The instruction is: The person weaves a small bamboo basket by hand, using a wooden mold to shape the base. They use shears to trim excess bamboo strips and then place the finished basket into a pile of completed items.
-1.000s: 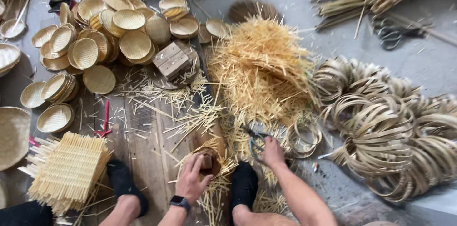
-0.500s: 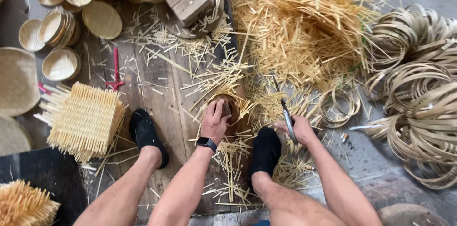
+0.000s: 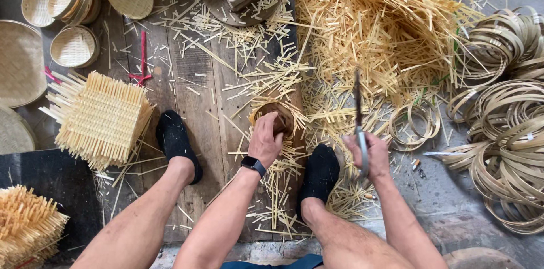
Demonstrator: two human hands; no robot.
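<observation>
His left hand (image 3: 265, 140) clamps the stiff brown wooden block (image 3: 281, 119) from above while his right hand (image 3: 368, 156) grips a heavy long-bladed knife (image 3: 359, 124) by its handle.

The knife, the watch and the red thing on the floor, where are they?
knife (image 3: 358, 111): head view, on the blade.
watch (image 3: 253, 164): head view, on its face.
red thing (image 3: 141, 71): head view, near its lower end.

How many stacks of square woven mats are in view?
2. One stack of square woven mats lies left of the left foot; another stack sits at the bottom left corner, partly cut off. More may be out of frame.
</observation>
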